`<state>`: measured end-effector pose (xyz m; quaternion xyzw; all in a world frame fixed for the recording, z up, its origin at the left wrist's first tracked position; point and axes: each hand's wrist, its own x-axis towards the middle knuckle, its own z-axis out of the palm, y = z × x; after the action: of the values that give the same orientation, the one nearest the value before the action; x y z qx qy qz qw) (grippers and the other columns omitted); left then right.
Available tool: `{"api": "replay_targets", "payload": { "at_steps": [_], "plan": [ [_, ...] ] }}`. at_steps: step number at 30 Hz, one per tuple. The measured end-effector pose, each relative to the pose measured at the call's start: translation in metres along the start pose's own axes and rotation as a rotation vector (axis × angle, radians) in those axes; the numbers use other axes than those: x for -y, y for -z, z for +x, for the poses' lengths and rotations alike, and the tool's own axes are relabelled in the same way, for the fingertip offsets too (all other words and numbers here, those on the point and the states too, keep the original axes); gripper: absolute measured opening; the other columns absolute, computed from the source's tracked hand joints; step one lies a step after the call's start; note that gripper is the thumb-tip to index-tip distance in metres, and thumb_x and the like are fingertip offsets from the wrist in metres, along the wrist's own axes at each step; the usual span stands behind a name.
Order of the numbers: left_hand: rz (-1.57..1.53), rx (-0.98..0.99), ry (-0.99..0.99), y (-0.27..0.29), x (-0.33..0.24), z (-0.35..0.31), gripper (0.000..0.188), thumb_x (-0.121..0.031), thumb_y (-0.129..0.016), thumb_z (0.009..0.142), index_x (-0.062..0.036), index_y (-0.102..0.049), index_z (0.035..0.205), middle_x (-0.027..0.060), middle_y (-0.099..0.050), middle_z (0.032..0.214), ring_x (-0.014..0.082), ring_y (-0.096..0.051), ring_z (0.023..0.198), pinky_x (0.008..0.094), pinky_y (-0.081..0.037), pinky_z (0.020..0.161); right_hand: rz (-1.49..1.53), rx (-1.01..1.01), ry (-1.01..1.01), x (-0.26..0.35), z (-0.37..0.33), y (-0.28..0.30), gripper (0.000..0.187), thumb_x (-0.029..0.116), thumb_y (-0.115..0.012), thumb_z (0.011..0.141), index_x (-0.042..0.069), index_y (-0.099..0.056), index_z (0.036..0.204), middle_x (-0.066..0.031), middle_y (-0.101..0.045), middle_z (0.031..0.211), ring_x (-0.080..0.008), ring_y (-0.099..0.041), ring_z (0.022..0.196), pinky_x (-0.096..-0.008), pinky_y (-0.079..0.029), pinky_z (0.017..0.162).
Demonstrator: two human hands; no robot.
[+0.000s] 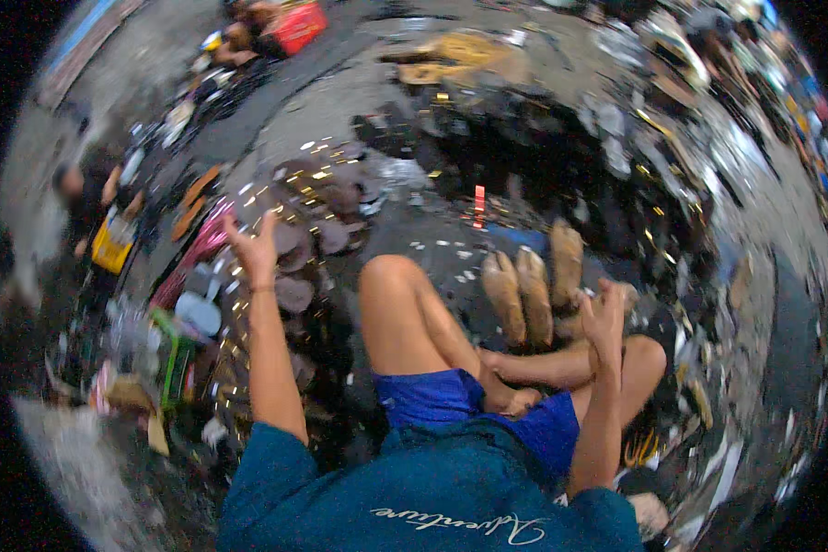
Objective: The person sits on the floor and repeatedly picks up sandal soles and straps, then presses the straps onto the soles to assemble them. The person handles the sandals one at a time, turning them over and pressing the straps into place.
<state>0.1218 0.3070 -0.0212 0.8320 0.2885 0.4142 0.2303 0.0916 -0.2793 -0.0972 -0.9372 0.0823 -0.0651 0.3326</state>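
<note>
A: Start with the biggest thing. What fills the scene?

B: The floor (451,248), dark, littered with small gold and white scraps. The person sits on it cross-legged in blue shorts (432,396) and a teal top (432,497), knees up in the middle.

A: And next down in size?

B: A heap of dark brown rounded pieces (313,221), shoe parts by the look of them, spreads on the left, out beyond the raised knee. Right of centre, a little farther than the legs, three tan sole-shaped pieces (534,290) stand side by side. A pink tray (198,248) and a green frame (170,363) lie at the far left.

A: The hands?

B: The left hand (256,247) is lifted over the near edge of the brown heap, fingers spread, palm empty, touching nothing that I can make out. The right hand (605,317) is raised just beside the tan pieces, fingers curled; whether it grips anything I cannot tell, since the picture is blurred there.

A: What might go wrong?

B: In my judgement, the left arm is stretched far sideways, so a reach into the heap could drag neighbouring pieces loose and mix them with the scraps. The tan pieces stand on edge, leaning together; a knock from the right wrist or the knee beside them could tip the row. If the right hand does hold something small, a loose pinch would lose it in the litter.
</note>
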Motion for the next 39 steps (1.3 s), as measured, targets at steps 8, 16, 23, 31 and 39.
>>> {"api": "replay_targets", "payload": {
  "at_steps": [8, 16, 23, 31, 39],
  "plan": [
    [-0.304, 1.341, -0.087, -0.114, -0.202, -0.274, 0.099, -0.048, -0.074, 0.073, 0.0095, -0.028, 0.140, 0.0342, -0.039, 0.137, 0.0451, -0.038, 0.129, 0.0469, -0.034, 0.107, -0.128, 0.210, -0.736, -0.103, 0.034, -0.043, 0.101, 0.039, -0.075, 0.068, -0.007, -0.023, 0.142, -0.0337, -0.034, 0.139, -0.0438, -0.041, 0.128, -0.0433, -0.040, 0.104],
    [-0.161, 1.392, -0.181, -0.142, -0.184, -0.365, 0.120, -0.053, -0.077, 0.066, 0.0012, -0.008, 0.148, 0.0364, -0.015, 0.148, 0.0527, -0.006, 0.139, 0.0594, -0.005, 0.113, 0.000, -0.008, -0.311, -0.081, 0.036, -0.068, 0.071, 0.016, -0.073, 0.068, 0.005, -0.042, 0.132, -0.0236, -0.050, 0.123, -0.0411, -0.050, 0.114, -0.0450, -0.043, 0.097],
    [0.022, 1.439, -0.120, -0.128, -0.169, -0.317, 0.085, -0.040, -0.075, 0.071, -0.0003, -0.039, 0.137, 0.0332, -0.041, 0.136, 0.0452, -0.029, 0.134, 0.0460, -0.027, 0.111, -0.065, 0.235, -0.237, -0.051, -0.005, -0.070, 0.075, 0.025, -0.075, 0.070, 0.000, -0.040, 0.131, -0.0258, -0.048, 0.124, -0.0428, -0.051, 0.113, -0.0458, -0.045, 0.094],
    [-0.461, 1.001, 0.138, -0.221, -0.152, -0.197, 0.083, -0.044, -0.073, 0.078, 0.0071, -0.038, 0.134, 0.0268, -0.046, 0.135, 0.0359, -0.045, 0.126, 0.0405, -0.036, 0.105, -0.326, -0.102, 0.186, 0.043, 0.057, -0.043, 0.076, 0.022, -0.073, 0.074, 0.005, -0.037, 0.139, -0.0249, -0.034, 0.142, -0.0395, -0.035, 0.131, -0.0480, -0.030, 0.107],
    [-0.450, 0.667, 0.309, -0.334, -0.151, -0.063, 0.089, -0.034, -0.073, 0.078, 0.0063, -0.023, 0.141, 0.0273, -0.041, 0.138, 0.0351, -0.042, 0.128, 0.0398, -0.034, 0.106, -0.536, -0.262, 0.729, 0.165, 0.272, -0.054, 0.038, 0.014, -0.066, 0.079, 0.010, -0.062, 0.117, -0.0137, -0.036, 0.144, -0.0341, -0.031, 0.135, -0.0450, -0.025, 0.111]
  ]
}}
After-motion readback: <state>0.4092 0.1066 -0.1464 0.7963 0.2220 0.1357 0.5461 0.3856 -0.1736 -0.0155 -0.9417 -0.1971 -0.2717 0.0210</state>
